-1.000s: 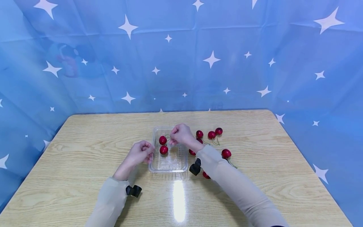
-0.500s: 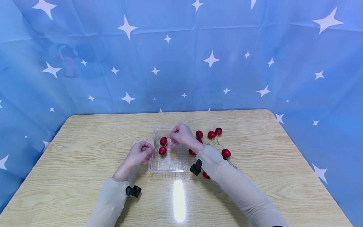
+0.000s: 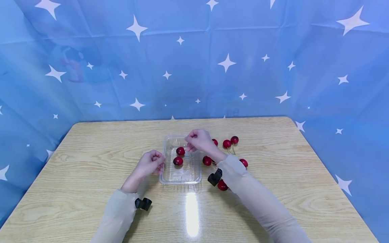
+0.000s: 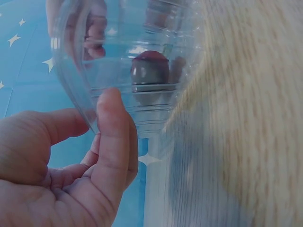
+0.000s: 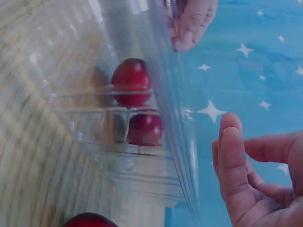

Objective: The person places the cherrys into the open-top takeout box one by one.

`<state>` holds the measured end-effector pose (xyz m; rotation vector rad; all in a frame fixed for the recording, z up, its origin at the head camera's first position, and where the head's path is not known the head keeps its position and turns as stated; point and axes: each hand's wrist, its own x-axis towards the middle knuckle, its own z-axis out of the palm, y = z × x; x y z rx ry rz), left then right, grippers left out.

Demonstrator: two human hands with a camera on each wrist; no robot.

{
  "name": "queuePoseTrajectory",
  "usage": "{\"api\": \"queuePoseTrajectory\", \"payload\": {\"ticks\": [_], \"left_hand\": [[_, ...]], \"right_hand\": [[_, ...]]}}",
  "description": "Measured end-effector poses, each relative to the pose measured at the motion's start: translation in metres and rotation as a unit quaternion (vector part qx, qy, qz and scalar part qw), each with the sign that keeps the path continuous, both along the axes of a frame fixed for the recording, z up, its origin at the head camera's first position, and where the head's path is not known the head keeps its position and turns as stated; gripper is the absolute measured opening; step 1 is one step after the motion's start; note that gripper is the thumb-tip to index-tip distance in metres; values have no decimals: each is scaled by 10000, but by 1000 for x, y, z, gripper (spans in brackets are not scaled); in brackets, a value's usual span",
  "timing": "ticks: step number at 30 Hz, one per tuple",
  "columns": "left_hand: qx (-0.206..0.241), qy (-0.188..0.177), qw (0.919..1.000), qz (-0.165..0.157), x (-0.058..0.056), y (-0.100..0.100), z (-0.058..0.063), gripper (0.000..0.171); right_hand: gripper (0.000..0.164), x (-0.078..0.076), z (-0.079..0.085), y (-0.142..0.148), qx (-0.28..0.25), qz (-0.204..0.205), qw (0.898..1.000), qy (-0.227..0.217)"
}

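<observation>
A clear plastic box (image 3: 180, 181) stands mid-table with two dark red cherries in it, an upper cherry (image 3: 180, 151) and a lower cherry (image 3: 178, 161). My left hand (image 3: 149, 164) pinches the box's left rim between thumb and fingers, as the left wrist view shows. Over the far right corner of the box is my right hand (image 3: 199, 140). In the right wrist view that hand's fingers (image 5: 233, 165) lie just outside the box wall, thumb close to them, holding nothing. Through the plastic both cherries (image 5: 131, 82) show, with a green stem between them.
More cherries lie on the wooden table (image 3: 106, 145) right of the box: a stemmed pair (image 3: 227, 144) at the back, a cherry (image 3: 207, 160) near the box wall, and a cherry (image 3: 222, 185) beside the right sleeve (image 3: 258, 192), which hides others partly. A blue star-patterned cloth (image 3: 194, 67) hangs behind.
My right hand has let go of the cherry stems and moved slightly right and up. The two cherries in the box have shifted right. My left hand stays at the rim.
</observation>
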<state>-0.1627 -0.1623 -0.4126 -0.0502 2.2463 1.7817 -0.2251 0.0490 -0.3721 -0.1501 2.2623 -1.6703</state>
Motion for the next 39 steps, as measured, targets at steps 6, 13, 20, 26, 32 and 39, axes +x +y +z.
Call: {"api": "queuePoseTrajectory", "payload": {"ticks": [6, 13, 20, 26, 32, 39], "left_hand": [[-3, 7, 10000, -29, -1, 0, 0, 11], [23, -31, 10000, -24, 0, 0, 0, 11], [-33, 35, 10000, 0, 1, 0, 0, 11], [-5, 37, 10000, -24, 2, -1, 0, 11], [80, 35, 10000, -14, 3, -2, -1, 10], [80, 55, 10000, -21, 3, -1, 0, 11]], "right_hand": [[15, 0, 3, 10, 33, -59, 9999, 91], [16, 3, 4, 19, 27, -120, 9998, 160], [22, 6, 3, 28, -6, -79, 9999, 115], [22, 8, 5, 35, 145, -77, 9997, 159], [25, 10, 6, 41, 111, -38, 9997, 218], [21, 12, 5, 50, -10, -140, 9994, 306]]}}
